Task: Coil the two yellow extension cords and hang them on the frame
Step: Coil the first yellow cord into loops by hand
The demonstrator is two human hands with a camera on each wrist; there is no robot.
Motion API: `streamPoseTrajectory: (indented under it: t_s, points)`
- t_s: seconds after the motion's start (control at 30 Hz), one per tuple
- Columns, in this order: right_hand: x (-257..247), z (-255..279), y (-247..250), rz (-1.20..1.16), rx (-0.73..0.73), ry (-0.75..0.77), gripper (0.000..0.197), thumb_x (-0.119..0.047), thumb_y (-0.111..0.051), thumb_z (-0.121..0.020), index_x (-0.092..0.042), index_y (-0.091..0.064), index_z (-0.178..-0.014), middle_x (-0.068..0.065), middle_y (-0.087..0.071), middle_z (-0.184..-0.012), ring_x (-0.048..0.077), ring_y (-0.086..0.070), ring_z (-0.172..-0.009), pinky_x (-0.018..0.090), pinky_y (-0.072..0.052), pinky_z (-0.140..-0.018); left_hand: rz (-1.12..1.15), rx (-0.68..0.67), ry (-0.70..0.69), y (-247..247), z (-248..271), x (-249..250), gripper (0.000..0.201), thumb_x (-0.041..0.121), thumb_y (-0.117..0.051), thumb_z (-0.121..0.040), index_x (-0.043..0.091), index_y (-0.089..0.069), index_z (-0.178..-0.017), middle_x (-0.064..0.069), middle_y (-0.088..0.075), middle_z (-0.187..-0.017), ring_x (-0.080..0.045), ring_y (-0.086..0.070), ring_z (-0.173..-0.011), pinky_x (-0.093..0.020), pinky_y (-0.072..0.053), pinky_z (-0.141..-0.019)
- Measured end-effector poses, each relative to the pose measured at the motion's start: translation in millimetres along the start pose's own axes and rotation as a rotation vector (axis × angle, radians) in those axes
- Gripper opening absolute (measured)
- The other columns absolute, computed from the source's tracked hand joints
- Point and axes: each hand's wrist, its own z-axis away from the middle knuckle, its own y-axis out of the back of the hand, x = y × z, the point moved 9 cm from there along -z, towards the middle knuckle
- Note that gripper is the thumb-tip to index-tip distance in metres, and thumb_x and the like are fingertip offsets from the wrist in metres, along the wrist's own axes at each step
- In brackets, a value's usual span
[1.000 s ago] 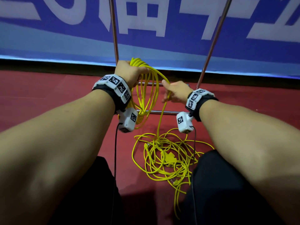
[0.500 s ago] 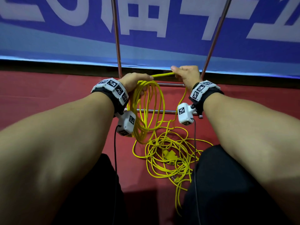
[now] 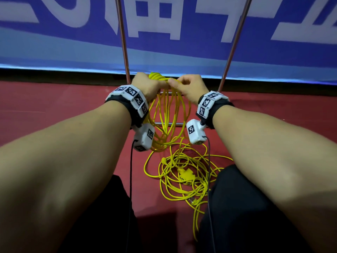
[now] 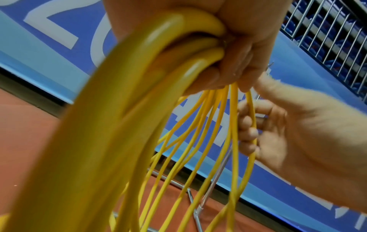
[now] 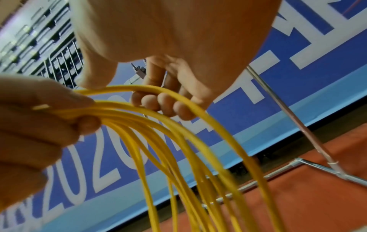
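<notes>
Nearest me, between the knees, the loose cord lies in a tangle on the red floor, with a yellow plug block in the middle of it; whether that heap is one cord or both I cannot tell. From the heap a strand rises up and away to the coil, whose loops hang long and narrow, top to bottom, straight below my hands. My left hand is clenched round the bunched tops of the loops, and my right hand sits just beside it, touching, fingers curled on the newest strand where it meets the bundle. Beyond them stands the frame, two slanted metal rods with low crossbars, against the blue banner. I judge the next loop has to come from below and near, so the right hand, the free-running one, must drop toward the heap while the left keeps the bundle. Compared with half a second back, the right hand has closed in from the right and delivered its strand; the hands, then apart, are now together.
</notes>
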Motion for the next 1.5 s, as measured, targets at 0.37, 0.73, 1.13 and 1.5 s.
streamPoseTrajectory:
  t_s: [0.37,0.73,1.13,1.5]
  points:
    - [38.4,21.4,-12.6,-0.015,-0.173,-0.304,0.066,-0.059,-0.036,-0.101,-0.017,-0.064,-0.058,0.000,-0.040,-0.051,0.017,-0.040,-0.046,0.026,-0.036,-0.056,0.052,0.115,-0.055,35.6,8.6,10.0,0.035,0.021,-0.083,-0.072,0.015,-0.050,-0.064,-0.006,-0.049,-0.058,-0.019,-0.042,-0.046,-0.026,-0.035,-0.046]
    - [-21.1,21.3,16.9,0.216,0.080,0.063,0.050,-0.056,-0.063,-0.090,-0.015,-0.071,-0.064,0.000,-0.051,-0.054,0.013,-0.044,-0.055,0.029,-0.038,-0.061,0.160,-0.017,0.088,30.5,36.0,1.4,0.028,0.025,-0.077,-0.083,0.001,-0.066,-0.092,-0.008,-0.058,-0.063,-0.013,-0.049,-0.036,-0.020,-0.041,-0.043]
    - [-41.2,13.3,-25.2,0.533,-0.051,0.040,0.058,-0.054,-0.045,-0.098,-0.008,-0.069,-0.073,0.008,-0.062,-0.063,0.028,-0.057,-0.065,0.037,-0.046,-0.065,0.099,0.177,0.015,37.9,24.3,9.1,0.033,0.034,-0.068,-0.087,0.012,-0.051,-0.070,-0.004,-0.054,-0.066,-0.023,-0.049,-0.056,-0.027,-0.040,-0.054]
    - [66.4,12.2,-25.3,0.256,-0.266,-0.232,0.043,-0.048,-0.052,-0.098,-0.009,-0.064,-0.084,0.003,-0.073,-0.075,0.023,-0.066,-0.076,0.041,-0.052,-0.088,0.188,0.366,0.052,66.9,-9.1,-1.8,0.043,0.047,-0.073,-0.083,0.009,-0.054,-0.074,-0.002,-0.054,-0.063,-0.021,-0.050,-0.053,-0.027,-0.037,-0.051]
